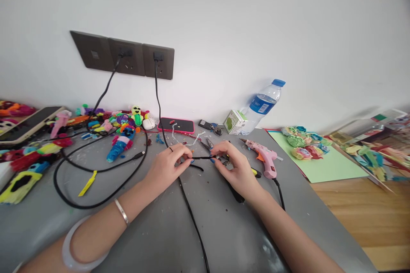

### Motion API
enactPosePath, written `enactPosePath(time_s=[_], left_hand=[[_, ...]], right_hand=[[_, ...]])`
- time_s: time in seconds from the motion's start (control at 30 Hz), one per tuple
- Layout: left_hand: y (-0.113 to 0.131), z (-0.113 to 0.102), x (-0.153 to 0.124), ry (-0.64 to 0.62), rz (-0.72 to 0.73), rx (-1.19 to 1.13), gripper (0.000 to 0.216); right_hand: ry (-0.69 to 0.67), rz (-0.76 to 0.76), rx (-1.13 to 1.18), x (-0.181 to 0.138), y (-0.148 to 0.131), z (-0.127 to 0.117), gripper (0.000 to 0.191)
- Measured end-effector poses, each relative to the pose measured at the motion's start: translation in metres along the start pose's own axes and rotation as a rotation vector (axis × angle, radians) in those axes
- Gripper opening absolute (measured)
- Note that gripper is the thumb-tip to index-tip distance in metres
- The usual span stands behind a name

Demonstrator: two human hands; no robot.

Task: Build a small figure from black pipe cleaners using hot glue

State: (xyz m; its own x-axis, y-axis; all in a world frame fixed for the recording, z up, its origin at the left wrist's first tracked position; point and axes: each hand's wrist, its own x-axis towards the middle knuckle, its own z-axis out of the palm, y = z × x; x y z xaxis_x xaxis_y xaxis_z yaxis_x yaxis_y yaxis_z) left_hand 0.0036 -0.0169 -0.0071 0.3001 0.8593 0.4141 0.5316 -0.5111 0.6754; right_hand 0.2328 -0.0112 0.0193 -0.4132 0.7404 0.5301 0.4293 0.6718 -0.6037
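Note:
Between my two hands a short black pipe cleaner (202, 158) is stretched level above the grey table (160, 230). My left hand (173, 162) pinches its left end between thumb and finger. Its right end sits in the pinch of my right hand (232, 166). A second thin black piece (197, 167) lies just below, beside my left fingertips. Pliers (206, 144) lie behind and partly under my right hand, with a black handle (236, 193) showing below it. A black cord (188, 207) passes beneath my left hand.
Colourful fuzzy figures (120, 145) and a coiled cable (60, 183) lie left. Behind are a pink-edged phone (177, 125), a small box (234, 122) and a water bottle (263, 104). To the right are a pink glue gun (265, 158) and green paper (326, 168) with crumpled pieces.

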Motion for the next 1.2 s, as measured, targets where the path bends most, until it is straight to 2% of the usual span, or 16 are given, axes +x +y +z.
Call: enactPosePath(time_s=[0.1, 0.23, 0.3, 0.4, 0.6, 0.7, 0.83, 0.93, 1.07, 1.2], left_hand=[[0.001, 0.000, 0.000, 0.017, 0.021, -0.002, 0.011], [0.003, -0.001, 0.001, 0.039, 0.027, 0.005, 0.011], [0.003, -0.001, 0.001, 0.056, 0.033, 0.007, 0.011], [0.002, -0.002, 0.001, 0.051, 0.078, 0.006, 0.011], [0.003, 0.002, 0.000, -0.074, 0.259, 0.044, 0.014], [-0.001, 0.002, 0.001, -0.095, 0.223, 0.108, 0.015], [-0.010, 0.002, 0.004, -0.101, 0.103, 0.258, 0.018], [-0.015, 0.003, 0.004, -0.138, 0.052, 0.267, 0.021], [-0.016, 0.004, 0.003, -0.179, 0.003, 0.247, 0.018], [-0.013, 0.002, 0.004, -0.166, 0.018, 0.257, 0.014]], right_hand=[[0.016, 0.044, -0.043, 0.000, 0.003, 0.001, 0.024], [-0.029, 0.172, -0.115, -0.001, 0.009, 0.001, 0.011], [-0.053, 0.203, -0.119, -0.002, 0.010, 0.000, 0.012], [-0.090, 0.215, 0.006, -0.001, 0.005, -0.001, 0.015], [-0.146, 0.236, 0.273, 0.000, -0.007, 0.003, 0.010], [-0.118, 0.246, 0.325, 0.000, -0.006, 0.003, 0.015], [-0.026, 0.283, 0.388, 0.000, 0.001, 0.002, 0.018], [0.022, 0.303, 0.388, 0.001, 0.004, 0.002, 0.018], [-0.006, 0.330, 0.323, 0.002, 0.001, 0.002, 0.019], [-0.027, 0.323, 0.311, 0.001, -0.001, 0.004, 0.008]])
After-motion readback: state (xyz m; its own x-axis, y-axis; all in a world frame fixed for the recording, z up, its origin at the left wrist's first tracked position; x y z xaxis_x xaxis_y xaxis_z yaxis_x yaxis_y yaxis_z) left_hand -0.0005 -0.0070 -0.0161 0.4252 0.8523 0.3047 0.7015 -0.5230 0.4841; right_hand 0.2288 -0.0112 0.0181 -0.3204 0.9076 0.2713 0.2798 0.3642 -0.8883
